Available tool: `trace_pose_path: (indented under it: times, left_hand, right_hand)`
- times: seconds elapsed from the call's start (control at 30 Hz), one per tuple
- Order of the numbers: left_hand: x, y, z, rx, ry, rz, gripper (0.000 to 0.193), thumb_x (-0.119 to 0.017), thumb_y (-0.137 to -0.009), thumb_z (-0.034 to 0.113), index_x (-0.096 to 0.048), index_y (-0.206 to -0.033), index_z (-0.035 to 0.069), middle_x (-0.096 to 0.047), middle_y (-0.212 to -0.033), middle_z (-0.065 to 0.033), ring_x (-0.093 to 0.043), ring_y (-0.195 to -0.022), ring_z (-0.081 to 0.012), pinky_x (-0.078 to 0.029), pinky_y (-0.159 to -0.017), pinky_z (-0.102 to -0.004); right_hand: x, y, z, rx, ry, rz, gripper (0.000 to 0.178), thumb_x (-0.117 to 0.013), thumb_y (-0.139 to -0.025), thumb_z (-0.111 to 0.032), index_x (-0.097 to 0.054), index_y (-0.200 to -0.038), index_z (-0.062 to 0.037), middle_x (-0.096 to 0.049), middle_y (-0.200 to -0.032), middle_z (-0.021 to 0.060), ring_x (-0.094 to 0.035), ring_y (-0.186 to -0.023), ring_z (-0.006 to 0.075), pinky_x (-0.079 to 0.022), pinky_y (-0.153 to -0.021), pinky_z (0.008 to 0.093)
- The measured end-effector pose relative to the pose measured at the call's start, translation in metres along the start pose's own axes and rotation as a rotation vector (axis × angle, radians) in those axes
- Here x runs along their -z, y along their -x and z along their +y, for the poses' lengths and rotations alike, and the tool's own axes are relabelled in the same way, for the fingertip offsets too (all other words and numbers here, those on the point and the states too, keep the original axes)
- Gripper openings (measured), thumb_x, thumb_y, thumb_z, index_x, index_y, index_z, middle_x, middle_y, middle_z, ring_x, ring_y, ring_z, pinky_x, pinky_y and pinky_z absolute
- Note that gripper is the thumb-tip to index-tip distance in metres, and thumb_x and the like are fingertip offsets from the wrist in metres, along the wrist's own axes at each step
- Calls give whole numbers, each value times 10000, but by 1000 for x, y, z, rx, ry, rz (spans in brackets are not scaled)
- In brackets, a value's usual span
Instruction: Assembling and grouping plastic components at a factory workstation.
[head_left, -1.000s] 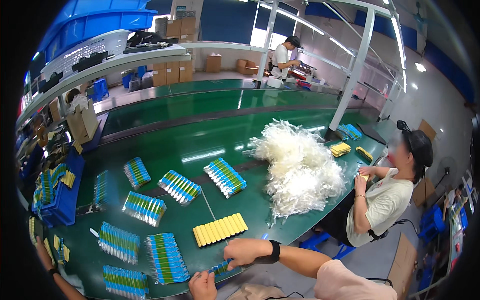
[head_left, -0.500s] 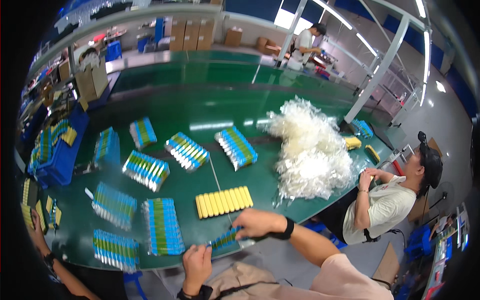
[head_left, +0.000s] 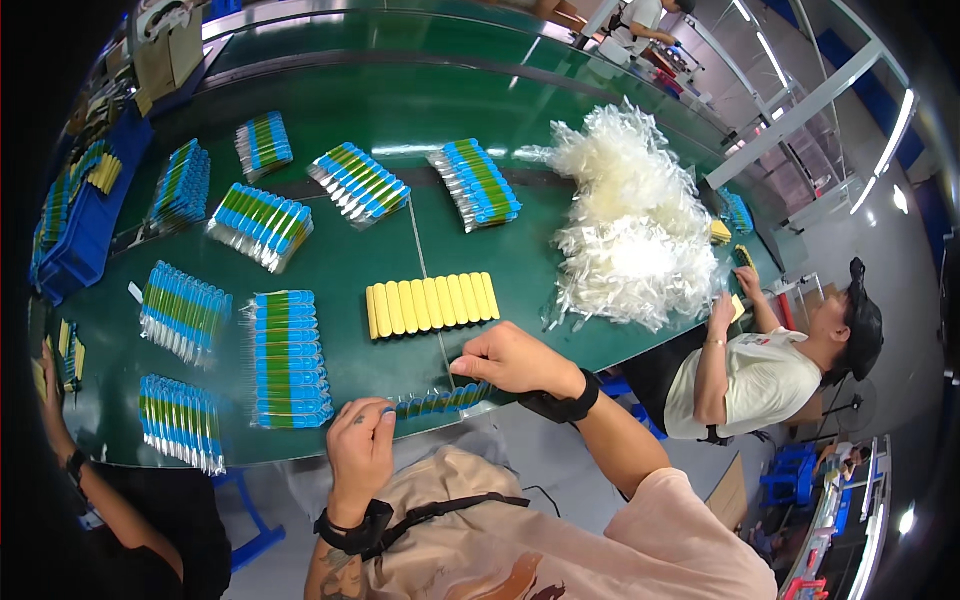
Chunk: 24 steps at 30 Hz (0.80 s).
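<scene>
A standing row of blue-and-green packets in clear wrap (head_left: 440, 402) sits at the table's near edge, between my hands. My left hand (head_left: 362, 445) is closed, its fingertips against the row's left end. My right hand (head_left: 520, 360) is curled above the right end, thumb and forefinger pinched; what they hold, if anything, is hidden. Just beyond lies a row of yellow rounded bars (head_left: 432, 305), side by side with dark lower ends. Left of my left hand is a stacked block of blue-and-green packets (head_left: 288, 358).
More packet bundles (head_left: 365, 185) are spread over the green table (head_left: 480, 250). A heap of clear plastic sleeves (head_left: 635, 230) lies to the right. A blue bin (head_left: 85, 240) holds packets at far left. One co-worker (head_left: 750, 370) stands at right; another's arm (head_left: 85, 470) reaches in at left.
My view has tilted down, so the table appears higher. My right hand has shifted from gripping the packet row's right end to just above it. My left hand stays by the left end.
</scene>
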<state>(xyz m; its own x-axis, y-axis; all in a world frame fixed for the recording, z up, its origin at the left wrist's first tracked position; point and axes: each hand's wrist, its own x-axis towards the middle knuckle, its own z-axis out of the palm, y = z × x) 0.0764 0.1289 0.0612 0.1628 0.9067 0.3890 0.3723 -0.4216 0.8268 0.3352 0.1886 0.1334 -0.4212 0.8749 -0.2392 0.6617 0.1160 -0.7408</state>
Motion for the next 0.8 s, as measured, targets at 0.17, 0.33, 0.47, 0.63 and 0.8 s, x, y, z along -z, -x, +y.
trace_pose_path:
  times: [0.17, 0.33, 0.47, 0.63, 0.8]
  left_hand:
    - [1, 1, 8, 111, -5, -45, 76, -615, -908, 38, -670, -921, -14, -673, -823, -167, -622, -743, -370, -491, -668, -426]
    - [-2, 5, 1, 86, -7, 9, 108, -612, -920, 31, -653, -1014, -3, -652, -756, -147, -618, -672, -320, -484, -621, -393]
    - [-7, 11, 1, 284, 77, 35, 192, -611, -927, 20, -601, -1119, 12, -604, -665, -110, -584, -573, -252, -463, -570, -349]
    - [-6, 7, -2, 137, 17, 44, 107, -637, -897, 10, -633, -1004, 17, -659, -769, -144, -613, -632, -311, -487, -602, -375]
    - [8, -1, 7, 111, -14, -132, 236, -718, -807, 32, -667, -1038, 25, -681, -936, -163, -635, -765, -317, -508, -684, -393]
  right_hand:
    - [-11, 20, 0, 146, -65, 126, 352, -694, -922, -287, -627, -753, 14, -597, -668, 167, -601, -590, 301, -440, -566, 421]
    - [-24, 5, 5, 186, 186, 185, 423, -667, -948, -337, -649, -707, 10, -586, -644, 216, -559, -599, 424, -431, -550, 471]
    - [-25, 2, 0, 99, 185, 186, 454, -671, -946, -357, -658, -690, 17, -563, -609, 219, -543, -564, 426, -432, -528, 462]
    - [-29, 2, 4, 37, 162, 174, 396, -713, -911, -350, -678, -737, 4, -592, -630, 200, -554, -566, 410, -442, -535, 448]
    - [-23, 10, 9, 106, 262, 297, 339, -824, -773, -345, -701, -932, -72, -608, -795, 92, -616, -770, 311, -494, -659, 396]
